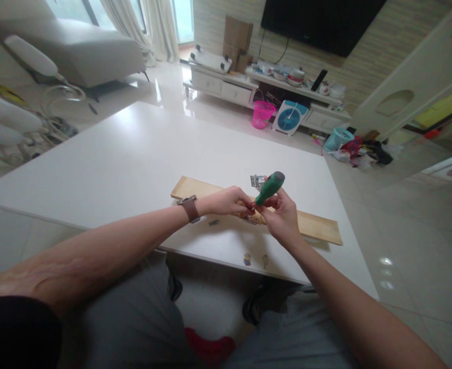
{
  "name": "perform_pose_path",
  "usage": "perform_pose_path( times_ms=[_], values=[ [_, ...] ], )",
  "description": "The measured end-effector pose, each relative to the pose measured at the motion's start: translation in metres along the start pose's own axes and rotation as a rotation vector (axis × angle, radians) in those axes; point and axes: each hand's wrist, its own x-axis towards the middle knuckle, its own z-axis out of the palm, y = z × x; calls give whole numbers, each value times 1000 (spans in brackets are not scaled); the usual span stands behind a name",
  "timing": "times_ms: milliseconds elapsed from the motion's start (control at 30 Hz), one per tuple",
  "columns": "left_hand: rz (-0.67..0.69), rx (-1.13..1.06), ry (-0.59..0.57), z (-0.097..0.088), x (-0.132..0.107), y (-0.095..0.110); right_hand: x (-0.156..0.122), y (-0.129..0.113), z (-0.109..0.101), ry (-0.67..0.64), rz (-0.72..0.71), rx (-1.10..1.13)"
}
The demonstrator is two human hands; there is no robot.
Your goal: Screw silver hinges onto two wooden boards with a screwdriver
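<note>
A screwdriver (271, 188) with a green handle and dark end cap leans above a long, pale wooden board (318, 226). My right hand (283, 214) is closed around its lower part. Beside it, my left hand (235, 201) is pinched near the lower end of the screwdriver; what its fingertips hold is hidden. Under both hands a small, light brown piece with dark spots (254, 218) shows at the board's near edge. A metal hinge (256, 181) lies just beyond the board, partly behind the screwdriver and right fingers.
On the white table (144, 154) lie a small metal piece (213, 222), a cartoon figure charm (247, 259) and a key-like item (265, 261) near the front edge. Beyond stand a pink basket (263, 114), a blue fan (289, 118) and a low cabinet (235, 94).
</note>
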Motion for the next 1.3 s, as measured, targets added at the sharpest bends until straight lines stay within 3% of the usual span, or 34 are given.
perform_pose_path(
  times_ms=[167,433,600,967,1300],
  values=[
    [8,12,3,1,0,1,1,4,-1,-53,-35,-5],
    [-25,10,16,2,0,2,1,-1,0,28,-9,-94],
    [30,21,11,1,0,0,2,4,-1,55,-29,-117],
    [17,34,37,2,2,-3,-2,9,3,-35,-63,-10],
    [1,72,54,2,0,2,-2,7,2,45,29,-45]
  ],
)
